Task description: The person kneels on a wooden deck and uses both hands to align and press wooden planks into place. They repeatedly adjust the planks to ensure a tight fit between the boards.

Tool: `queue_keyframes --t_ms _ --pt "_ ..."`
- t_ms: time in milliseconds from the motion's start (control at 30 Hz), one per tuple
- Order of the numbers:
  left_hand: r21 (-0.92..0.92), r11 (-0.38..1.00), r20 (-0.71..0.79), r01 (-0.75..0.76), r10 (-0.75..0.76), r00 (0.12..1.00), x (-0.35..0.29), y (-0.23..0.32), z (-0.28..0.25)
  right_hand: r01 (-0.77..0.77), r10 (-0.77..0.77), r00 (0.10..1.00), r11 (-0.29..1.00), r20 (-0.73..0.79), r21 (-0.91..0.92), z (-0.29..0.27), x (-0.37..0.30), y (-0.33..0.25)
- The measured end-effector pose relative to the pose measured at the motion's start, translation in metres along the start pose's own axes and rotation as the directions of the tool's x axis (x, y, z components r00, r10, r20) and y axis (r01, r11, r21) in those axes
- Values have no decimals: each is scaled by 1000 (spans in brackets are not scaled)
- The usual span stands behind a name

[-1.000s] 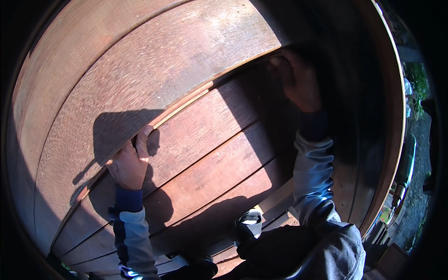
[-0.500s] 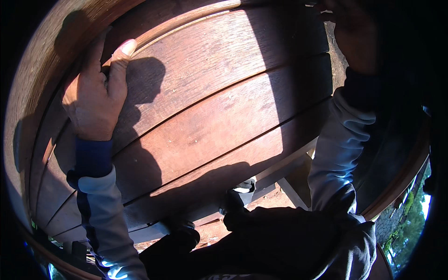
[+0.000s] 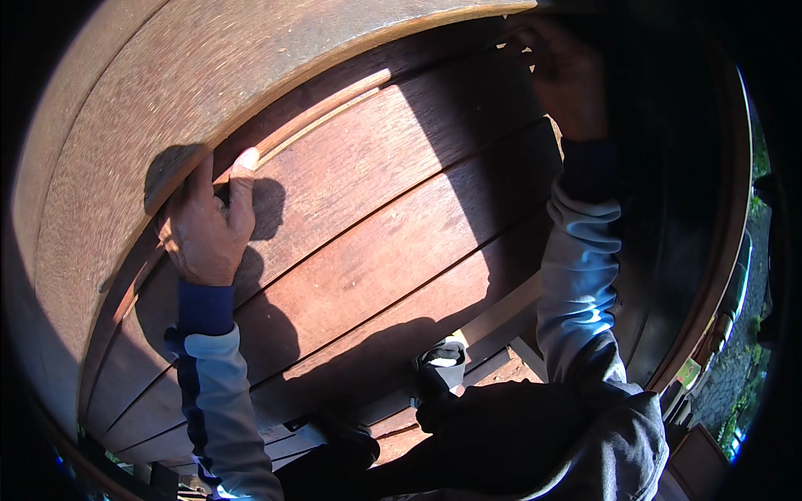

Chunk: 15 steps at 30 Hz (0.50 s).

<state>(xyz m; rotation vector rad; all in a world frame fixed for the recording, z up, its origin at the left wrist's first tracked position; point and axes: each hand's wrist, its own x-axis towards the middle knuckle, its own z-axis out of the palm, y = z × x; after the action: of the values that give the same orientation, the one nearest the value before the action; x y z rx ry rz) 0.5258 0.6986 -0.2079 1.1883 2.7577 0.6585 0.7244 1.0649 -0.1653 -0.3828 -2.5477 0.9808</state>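
My left hand (image 3: 207,232) grips the edge of a narrow wooden strip (image 3: 330,104) at the far left, thumb on the near side and fingers reaching behind it. This strip runs along the far side of a surface of reddish-brown wooden planks (image 3: 351,250) with dark gaps between them. At the far right, my right hand (image 3: 572,88) is in deep shadow with its fingers bent inward near the plank ends. What those fingers hold is hidden by the dark.
A tall wooden panel (image 3: 167,108) rises beyond the strip along the far left. Another dark panel with a wooden edge (image 3: 710,309) stands on the right. Below the planks are a wooden rail (image 3: 501,309), my shoe (image 3: 441,357) and bare ground. Paving and greenery show at far right.
The view has shifted, showing more of the far panel. In the picture my left hand sits lower and further right, my right hand further left. The left hand's grip looks the same.
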Motion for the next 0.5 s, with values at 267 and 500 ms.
queue_keyframes --t_ms 267,500 --pt "75 985 -290 -156 171 942 5 15 -1 -142 134 990 900 48 412 -5 -1 14" --pt "236 961 -262 -144 206 943 7 16 -1 18 -28 997 990 -67 -139 3 -4 5"
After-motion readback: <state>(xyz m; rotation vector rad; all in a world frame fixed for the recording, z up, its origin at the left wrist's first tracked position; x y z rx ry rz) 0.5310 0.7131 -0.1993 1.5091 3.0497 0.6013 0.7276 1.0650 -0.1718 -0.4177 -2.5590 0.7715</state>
